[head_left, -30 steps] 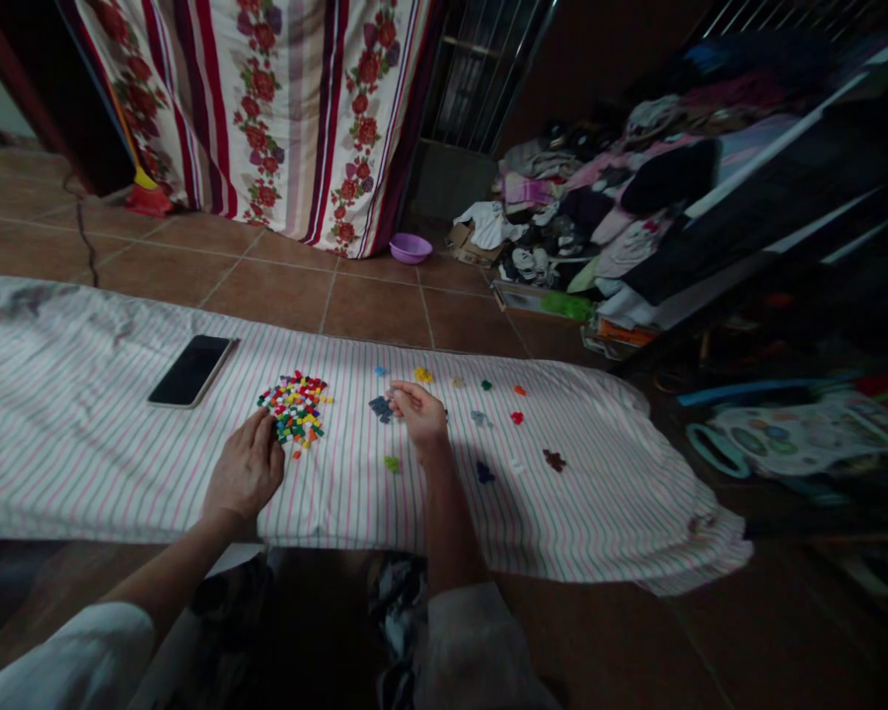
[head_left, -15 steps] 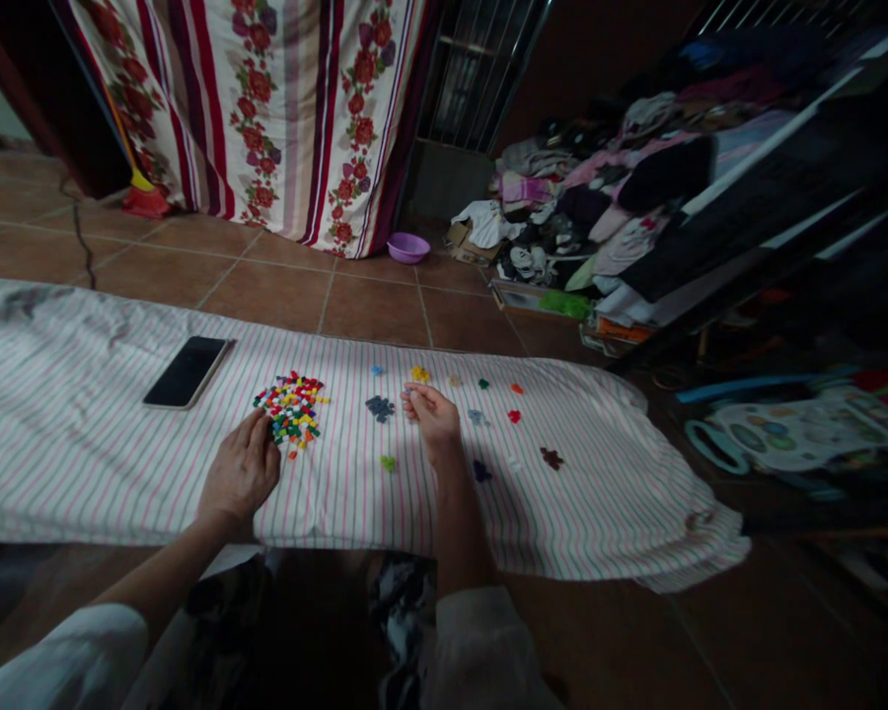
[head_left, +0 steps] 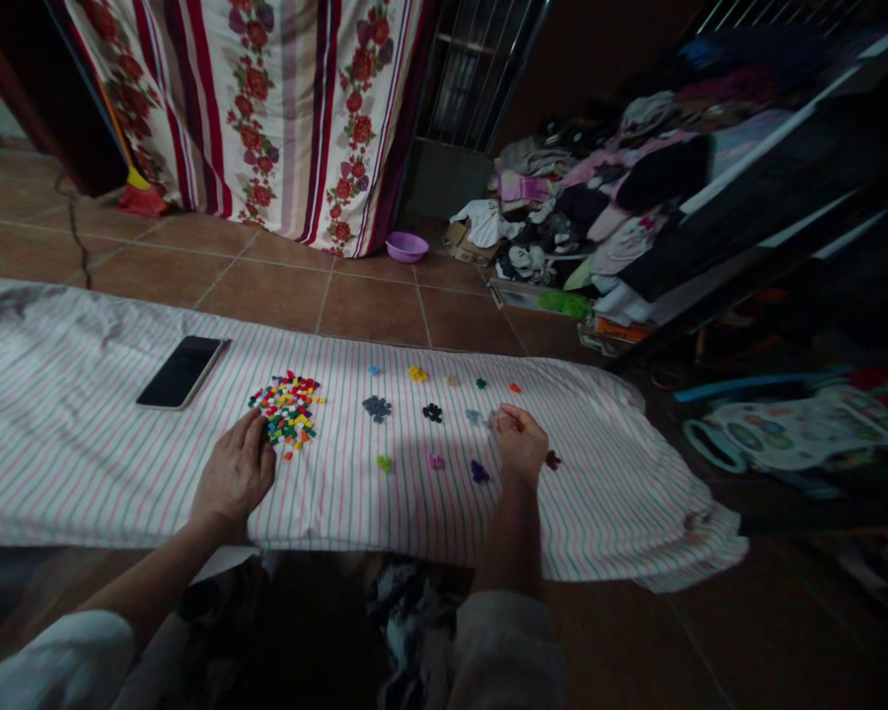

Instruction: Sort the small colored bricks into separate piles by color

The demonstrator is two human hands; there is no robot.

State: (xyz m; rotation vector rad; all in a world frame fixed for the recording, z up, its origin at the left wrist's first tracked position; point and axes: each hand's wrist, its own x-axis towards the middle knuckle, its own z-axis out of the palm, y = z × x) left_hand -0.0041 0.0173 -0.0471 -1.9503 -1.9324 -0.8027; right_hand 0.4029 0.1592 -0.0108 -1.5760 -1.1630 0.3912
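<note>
On the striped cloth point(head_left: 340, 503) lies a mixed pile of small coloured pieces point(head_left: 288, 409). My left hand point(head_left: 235, 468) rests at the pile's near left edge, fingers spread a little, nothing seen in it. My right hand point(head_left: 522, 439) is closed in a pinch beside the light grey pieces point(head_left: 475, 418); what it holds is too small to name. Single-colour groups lie around: dark grey point(head_left: 377, 408), black point(head_left: 432, 412), yellow point(head_left: 417, 374), lime green point(head_left: 384, 462), pink point(head_left: 435, 461), dark purple point(head_left: 480, 472) and brown point(head_left: 553, 461), the last partly hidden by my right hand.
A phone point(head_left: 182, 372) lies left of the pile. Beyond the cloth are a tiled floor point(head_left: 374, 301), a purple basin point(head_left: 407, 248), a floral curtain point(head_left: 288, 128) and a heap of clothes point(head_left: 584, 197). A white plastic toy panel point(head_left: 806, 429) stands at the right.
My right hand has moved right, from near the yellow and dark grey groups to beyond the light grey one. The black and pink groups now show. My left hand stays by the pile.
</note>
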